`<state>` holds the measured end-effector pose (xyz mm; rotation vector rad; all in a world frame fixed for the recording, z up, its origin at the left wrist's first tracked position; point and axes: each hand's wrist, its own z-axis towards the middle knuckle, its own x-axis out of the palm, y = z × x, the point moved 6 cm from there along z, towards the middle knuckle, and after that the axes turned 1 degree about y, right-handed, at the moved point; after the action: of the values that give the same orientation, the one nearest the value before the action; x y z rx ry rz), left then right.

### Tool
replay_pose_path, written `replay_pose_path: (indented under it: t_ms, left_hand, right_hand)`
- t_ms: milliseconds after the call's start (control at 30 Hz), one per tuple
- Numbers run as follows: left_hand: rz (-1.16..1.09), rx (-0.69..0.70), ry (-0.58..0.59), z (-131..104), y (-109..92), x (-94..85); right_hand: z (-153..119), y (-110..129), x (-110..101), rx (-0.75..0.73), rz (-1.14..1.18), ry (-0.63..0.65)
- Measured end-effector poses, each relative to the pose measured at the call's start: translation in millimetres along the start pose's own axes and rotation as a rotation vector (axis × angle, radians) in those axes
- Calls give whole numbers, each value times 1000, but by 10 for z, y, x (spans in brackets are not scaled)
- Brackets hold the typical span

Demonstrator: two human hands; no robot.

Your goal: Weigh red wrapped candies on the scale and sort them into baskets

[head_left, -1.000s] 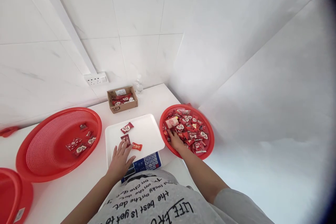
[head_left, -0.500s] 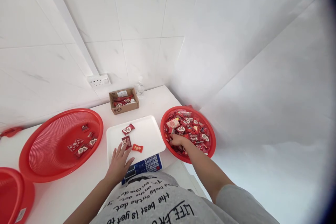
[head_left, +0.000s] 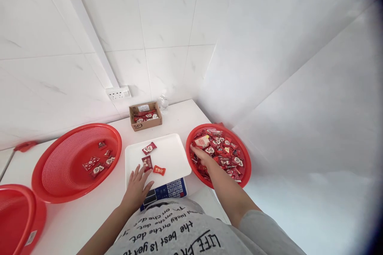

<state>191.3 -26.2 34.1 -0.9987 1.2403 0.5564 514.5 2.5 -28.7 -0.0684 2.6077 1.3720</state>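
Observation:
My left hand (head_left: 136, 187) rests with spread fingers at the front left of the white scale tray (head_left: 170, 151). Its fingertips touch the lower edge of a dark red wrapped candy (head_left: 147, 162). Another dark red candy (head_left: 149, 148) lies behind that one, and a bright orange-red candy (head_left: 159, 170) lies to its right. My right hand (head_left: 201, 155) is inside the right red basket (head_left: 247, 167), by its left rim, over many wrapped candies (head_left: 224, 161). Its fingers look stretched out towards the rim; their undersides are hidden.
A large red basket (head_left: 50, 163) with several candies stands left of the scale. Part of another red basket (head_left: 37, 227) shows at the lower left. Behind the tray are a small cardboard box (head_left: 146, 124) of candies and a clear bottle (head_left: 163, 103), near the tiled wall.
My right hand has shifted up and towards the basket's left rim, out from deeper among the candies. My left hand stays by the same candy. The whole view has shifted slightly.

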Motion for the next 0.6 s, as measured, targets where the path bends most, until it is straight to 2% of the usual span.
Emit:
replay_pose_path:
  t_ms: [367,600]
  left_hand:
    - [-19,-11,15,-9,-14,8]
    - [-42,-1,2,-6,-9,6]
  right_hand:
    - [-288,-84,-96,83,120,131]
    - [-382,-148,-256,66,195,48]
